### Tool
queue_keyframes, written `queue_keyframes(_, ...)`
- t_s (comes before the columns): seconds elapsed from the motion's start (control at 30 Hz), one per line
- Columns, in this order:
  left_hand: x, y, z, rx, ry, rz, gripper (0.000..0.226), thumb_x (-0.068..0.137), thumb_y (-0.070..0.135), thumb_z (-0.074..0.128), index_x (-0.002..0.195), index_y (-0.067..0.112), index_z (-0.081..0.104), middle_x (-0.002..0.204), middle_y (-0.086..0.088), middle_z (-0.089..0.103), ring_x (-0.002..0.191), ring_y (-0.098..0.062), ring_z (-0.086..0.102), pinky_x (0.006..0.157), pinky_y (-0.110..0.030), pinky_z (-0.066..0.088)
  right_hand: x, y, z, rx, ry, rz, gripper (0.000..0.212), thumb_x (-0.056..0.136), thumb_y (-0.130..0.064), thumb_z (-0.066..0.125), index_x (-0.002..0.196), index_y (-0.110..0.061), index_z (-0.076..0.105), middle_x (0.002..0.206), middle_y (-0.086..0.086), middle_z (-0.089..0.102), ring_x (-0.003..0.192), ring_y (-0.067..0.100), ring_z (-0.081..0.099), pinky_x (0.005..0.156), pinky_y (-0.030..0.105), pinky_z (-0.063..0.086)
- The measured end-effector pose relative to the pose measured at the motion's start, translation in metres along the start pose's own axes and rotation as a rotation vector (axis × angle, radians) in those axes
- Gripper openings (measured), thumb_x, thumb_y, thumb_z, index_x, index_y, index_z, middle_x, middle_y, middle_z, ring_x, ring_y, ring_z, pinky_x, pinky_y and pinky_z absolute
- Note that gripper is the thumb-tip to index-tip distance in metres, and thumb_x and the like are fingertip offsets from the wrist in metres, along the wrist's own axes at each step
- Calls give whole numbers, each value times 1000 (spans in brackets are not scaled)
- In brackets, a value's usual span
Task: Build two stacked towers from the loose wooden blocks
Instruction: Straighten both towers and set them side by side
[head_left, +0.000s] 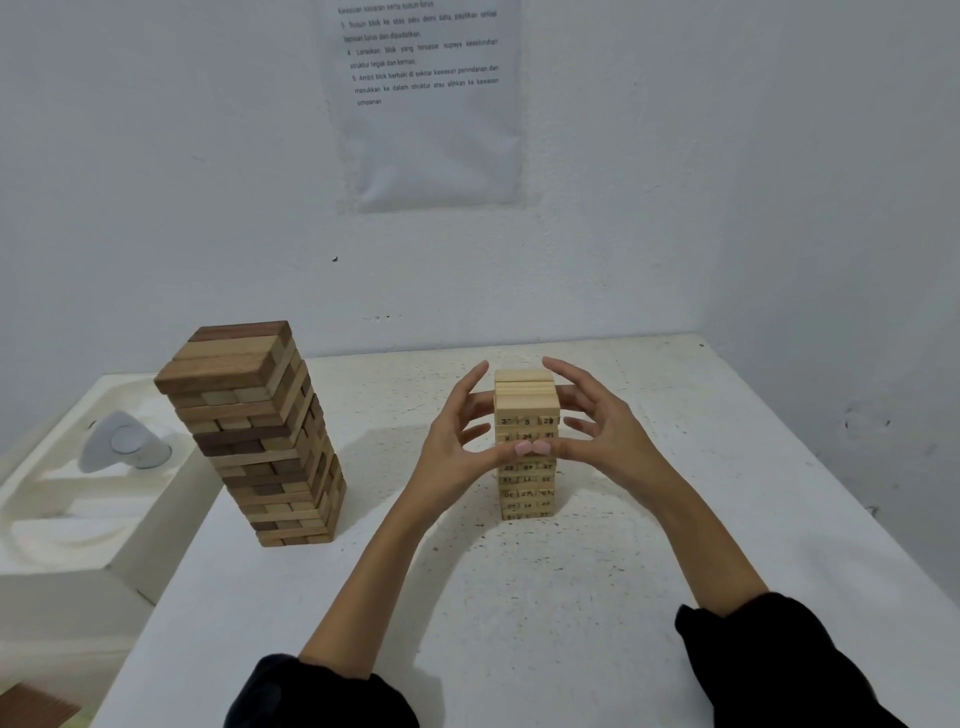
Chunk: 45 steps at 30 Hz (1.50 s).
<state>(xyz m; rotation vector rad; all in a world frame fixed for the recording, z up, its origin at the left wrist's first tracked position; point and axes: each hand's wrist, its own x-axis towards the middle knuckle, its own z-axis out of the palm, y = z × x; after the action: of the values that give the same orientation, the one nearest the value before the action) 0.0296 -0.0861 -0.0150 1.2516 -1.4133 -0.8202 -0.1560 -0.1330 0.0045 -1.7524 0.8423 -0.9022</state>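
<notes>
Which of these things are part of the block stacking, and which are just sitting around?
Part of the job: pale numbered tower, darker tower, left hand, right hand.
Just lying about: wall notice, white basin.

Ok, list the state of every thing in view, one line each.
Dark tower: standing, layers slightly uneven.
Numbered tower: upright, between both hands.
Left hand: open, fingers against the tower's left side.
Right hand: open, fingers against its right side.
Wall sheet: stuck flat on the wall.
</notes>
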Motion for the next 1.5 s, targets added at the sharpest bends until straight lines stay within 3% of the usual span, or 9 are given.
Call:
queue_keyframes(0.4, -1, 3, -1, -23, 2, -11, 99, 59, 46, 78, 144, 33, 30, 124, 9, 61, 118, -7, 55, 102, -31, 44, 0, 1, 3, 4, 1, 1, 87, 60, -29, 79, 137, -33, 40, 126, -4, 58, 118, 4, 51, 101, 31, 39)
queue_keyframes(0.6, 3, 15, 0, -39, 6, -3, 94, 55, 45, 80, 136, 44, 33, 125, 8, 59, 119, -7, 54, 104, -32, 43, -1, 2, 5, -8, 1, 14, 79, 61, -33, 77, 131, -43, 40, 121, -13, 58, 115, -2, 50, 101, 31, 37)
queue_keyframes(0.77, 6, 19, 6, -33, 3, -11, 94, 52, 48, 80, 134, 49, 33, 123, 5, 60, 117, -8, 56, 104, -40, 44, 0, 4, 6, -7, 15, 9, 80, 68, -16, 80, 132, -43, 39, 120, -9, 59, 112, -4, 52, 95, 25, 38)
queue_keyframes(1.03, 5, 19, 9, -40, 23, -1, 99, 53, 48, 79, 140, 40, 33, 120, 4, 61, 113, -9, 58, 102, -38, 46, -1, 3, 8, 14, 13, -3, 81, 61, -27, 80, 129, -46, 40, 121, -8, 59, 109, -7, 52, 95, 23, 38)
queue_keyframes(1.33, 5, 19, 11, -55, 46, 25, 100, 53, 47, 79, 142, 36, 33, 117, 7, 62, 113, -6, 58, 103, -36, 45, -2, 5, 7, 24, 12, -1, 84, 66, -19, 81, 135, -40, 38, 123, -7, 58, 114, -3, 51, 96, 25, 38)
queue_keyframes(1.4, 4, 19, 12, -52, 45, 26, 101, 53, 49, 78, 143, 35, 32, 121, 10, 59, 116, -4, 55, 103, -31, 45, -2, 5, 6, 21, -5, 2, 88, 65, -26, 84, 137, -41, 36, 127, -8, 55, 117, -4, 49, 98, 25, 38)
queue_keyframes(1.5, -1, 19, 12, -119, 75, 13, 94, 58, 71, 68, 138, 35, 35, 132, 17, 50, 121, 6, 48, 101, -20, 44, -8, 3, 4, 58, -27, 27, 96, 58, -62, 74, 141, -43, 29, 138, -17, 46, 123, -7, 42, 98, 20, 36)
